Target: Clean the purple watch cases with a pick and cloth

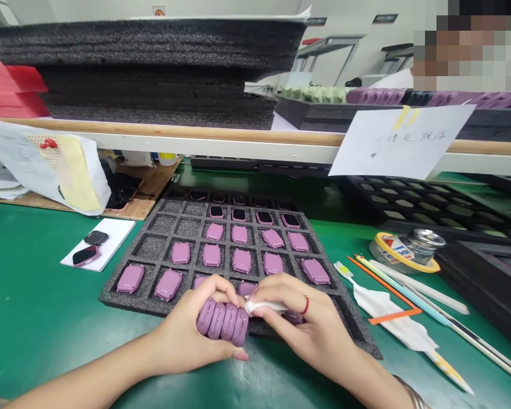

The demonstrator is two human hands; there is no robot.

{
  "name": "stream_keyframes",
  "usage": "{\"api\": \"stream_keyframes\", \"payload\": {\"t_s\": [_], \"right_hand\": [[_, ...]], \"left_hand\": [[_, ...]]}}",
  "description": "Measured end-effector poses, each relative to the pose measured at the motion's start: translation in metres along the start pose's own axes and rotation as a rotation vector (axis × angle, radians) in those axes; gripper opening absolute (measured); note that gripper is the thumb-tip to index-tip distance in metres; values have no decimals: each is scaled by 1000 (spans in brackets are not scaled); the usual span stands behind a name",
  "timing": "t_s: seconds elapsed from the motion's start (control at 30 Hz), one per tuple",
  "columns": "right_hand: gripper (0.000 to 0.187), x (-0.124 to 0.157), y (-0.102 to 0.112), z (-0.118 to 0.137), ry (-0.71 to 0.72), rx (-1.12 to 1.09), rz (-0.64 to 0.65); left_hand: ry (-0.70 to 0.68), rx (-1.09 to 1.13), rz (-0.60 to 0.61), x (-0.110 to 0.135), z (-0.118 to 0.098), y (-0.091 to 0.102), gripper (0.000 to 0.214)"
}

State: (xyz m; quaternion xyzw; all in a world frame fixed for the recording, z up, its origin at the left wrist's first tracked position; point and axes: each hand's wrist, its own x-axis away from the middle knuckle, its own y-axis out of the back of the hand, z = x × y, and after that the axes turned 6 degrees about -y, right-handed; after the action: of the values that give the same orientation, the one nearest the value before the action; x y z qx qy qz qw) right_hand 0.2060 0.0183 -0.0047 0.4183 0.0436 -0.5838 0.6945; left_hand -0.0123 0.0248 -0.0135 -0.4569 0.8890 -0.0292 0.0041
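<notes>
My left hand (183,336) is closed around a short row of purple watch cases (222,322), pressed side by side with their narrow edges facing me. In my right hand (313,326) a white cloth (267,305) is pinched, its bunched tip touching or very near the right end of the row. Whether something stiff sits inside the cloth, I cannot tell. Both hands are over the front edge of a black foam tray (151,247). Purple watch cases (241,261) lie in many of its pockets, some with dark screens up. A dark-faced case (293,317) is partly hidden beneath my right hand.
Right of the tray lie a cloth-wrapped toothbrush (449,372), an orange strip (394,316), thin sticks and a metal-topped bottle (426,241) with a tape roll around it. Two watches rest on a white pad (114,236) at left. A shelf (221,136) crosses behind; a person is beyond it.
</notes>
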Motion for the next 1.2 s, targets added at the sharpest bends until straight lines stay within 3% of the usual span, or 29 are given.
{"api": "stream_keyframes", "payload": {"t_s": [0.1,0.23,0.5,0.67,0.77,1.2], "right_hand": [[9,0,3,7,-51,-48,35],[10,1,0,14,22,-44,117],[10,1,-5,7,-68,-91,34],[8,2,-6,9,3,-83,85],[9,3,-7,9,-33,-99,60],[11,8,-7,10,70,11,73]], "left_hand": [[-22,-24,-12,0,-2,0,50],[-42,-34,6,0,0,1,49],[-13,-148,-17,1,-2,1,49],[-52,-225,-21,0,-4,1,45],[-35,-249,-34,0,-3,2,44],[-44,-180,-21,1,-3,-1,46]]}}
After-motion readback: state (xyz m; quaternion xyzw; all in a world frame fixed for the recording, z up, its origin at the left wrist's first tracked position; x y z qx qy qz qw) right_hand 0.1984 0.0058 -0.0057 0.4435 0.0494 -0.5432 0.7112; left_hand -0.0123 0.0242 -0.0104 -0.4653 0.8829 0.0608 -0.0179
